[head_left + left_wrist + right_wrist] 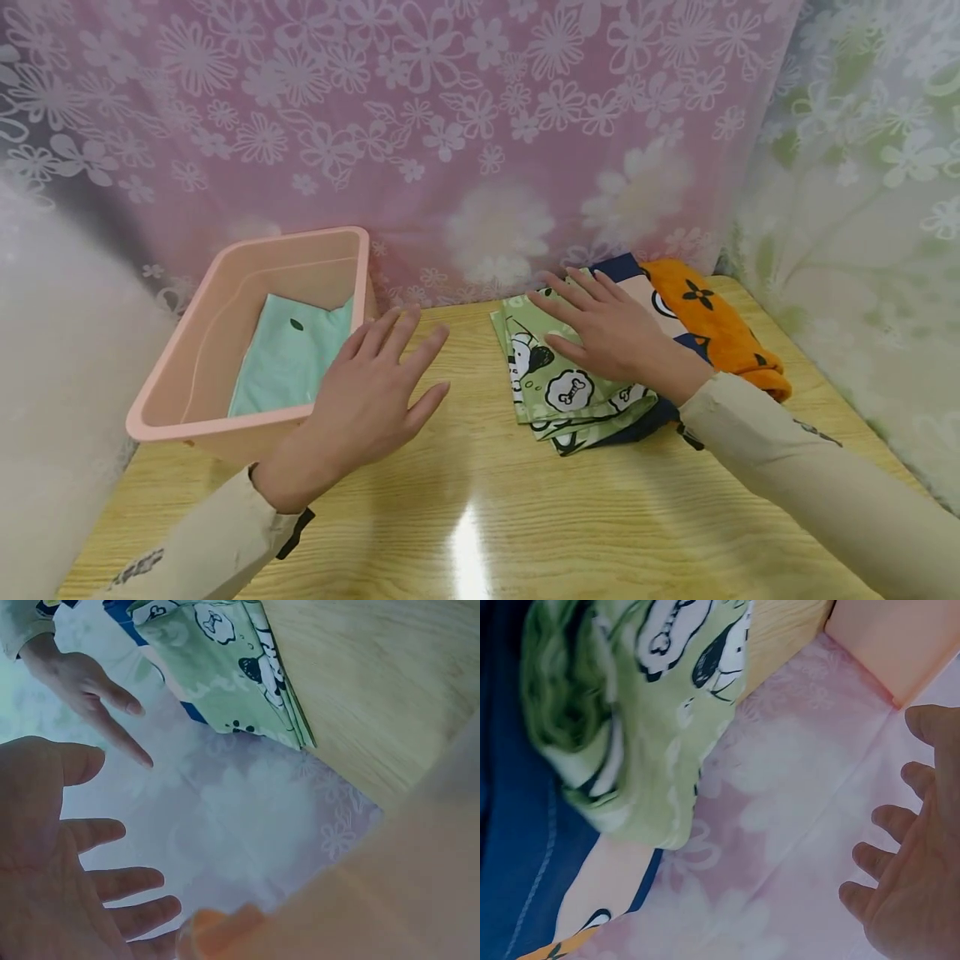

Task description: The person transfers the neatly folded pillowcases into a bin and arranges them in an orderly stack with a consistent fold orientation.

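Note:
My left hand [367, 396], fingers spread, hovers by the near right corner of a pink plastic basin [172, 358]. Inside the basin lies a folded mint-green cloth [277, 367] with a small dark leaf mark. My right hand [611, 329] is held over a folded green cloth [525, 367] printed with cartoon dogs and bones, its fingers straight and apart. The right wrist view shows a gap between that hand [900, 847] and the green cloth [660, 735]. In the left wrist view, the left palm [37, 855] holds nothing.
Under the green cloth lies a navy and cream cloth [618, 267], beside a folded orange cloth [720, 317] with dark flower marks. All rest on a wood-grain table [450, 475]. A pink flowered curtain [420, 150] hangs behind, a pale one [862, 208] at the right.

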Demonstrator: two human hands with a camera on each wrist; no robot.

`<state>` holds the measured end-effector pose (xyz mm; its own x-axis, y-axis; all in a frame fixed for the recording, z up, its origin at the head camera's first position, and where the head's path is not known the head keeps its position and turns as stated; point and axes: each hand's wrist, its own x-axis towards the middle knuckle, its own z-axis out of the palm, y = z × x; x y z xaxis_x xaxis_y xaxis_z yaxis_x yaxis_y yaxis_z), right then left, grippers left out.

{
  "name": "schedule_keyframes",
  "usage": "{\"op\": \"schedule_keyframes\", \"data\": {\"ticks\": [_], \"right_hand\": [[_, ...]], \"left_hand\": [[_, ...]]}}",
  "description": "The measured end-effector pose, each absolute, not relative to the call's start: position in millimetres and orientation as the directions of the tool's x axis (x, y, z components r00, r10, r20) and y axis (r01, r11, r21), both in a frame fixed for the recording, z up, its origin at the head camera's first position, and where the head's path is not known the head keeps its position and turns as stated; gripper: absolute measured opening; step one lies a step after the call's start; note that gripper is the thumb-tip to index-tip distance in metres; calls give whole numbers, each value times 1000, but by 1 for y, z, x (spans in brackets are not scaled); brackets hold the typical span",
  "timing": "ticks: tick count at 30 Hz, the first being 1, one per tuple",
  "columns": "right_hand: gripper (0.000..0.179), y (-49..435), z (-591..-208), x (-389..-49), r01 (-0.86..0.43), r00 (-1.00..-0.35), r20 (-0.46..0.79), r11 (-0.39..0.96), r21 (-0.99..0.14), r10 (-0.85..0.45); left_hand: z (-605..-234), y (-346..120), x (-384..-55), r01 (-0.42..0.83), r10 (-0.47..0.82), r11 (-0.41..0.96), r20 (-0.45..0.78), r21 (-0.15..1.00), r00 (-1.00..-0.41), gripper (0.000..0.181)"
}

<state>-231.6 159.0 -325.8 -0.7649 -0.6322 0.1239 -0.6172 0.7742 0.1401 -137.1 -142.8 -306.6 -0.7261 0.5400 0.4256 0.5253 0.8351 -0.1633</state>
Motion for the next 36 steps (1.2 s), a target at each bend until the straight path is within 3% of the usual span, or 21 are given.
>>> {"op": "schedule_keyframes", "data": {"ticks": [10,22,31,36], "right_hand": [[62,186,-340,-231,-570,-807,83,808,149,-585],[63,216,-351,-237,-541,-835,75,838,70,-546],[66,229,-352,-245,-512,-854,3,840,-181,-520],[66,233,-350,-248,-462,-868,-23,823,-331,-496]], "left_hand": [[-340,-131,-149,517,524,846,366,-126,-769,52],[-363,-115,-161,502,495,863,291,-58,-818,52],[-373,-110,-178,418,405,865,105,278,-908,56],[-376,-107,-187,377,386,847,52,376,-921,57]]}}
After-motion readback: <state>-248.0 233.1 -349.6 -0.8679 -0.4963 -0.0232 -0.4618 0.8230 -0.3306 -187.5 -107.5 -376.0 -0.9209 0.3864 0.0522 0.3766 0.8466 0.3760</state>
